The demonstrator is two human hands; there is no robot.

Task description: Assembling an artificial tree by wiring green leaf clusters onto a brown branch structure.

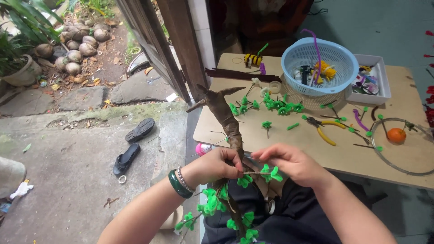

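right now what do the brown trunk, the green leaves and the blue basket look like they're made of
Brown trunk: seems wrapped in matte brown tape or paper, with creased spiral bands; the core is hidden.
Green leaves: fuzzy bright green, probably pipe cleaner on thin wire stems.
Blue basket: moulded plastic, smooth pale blue with a slotted lattice wall.

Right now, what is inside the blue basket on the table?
In the blue basket: a purple pipe cleaner sticking up past the rim, a yellow fuzzy bundle and a dark tool-like item. The mesh wall hides whatever lies beneath them.
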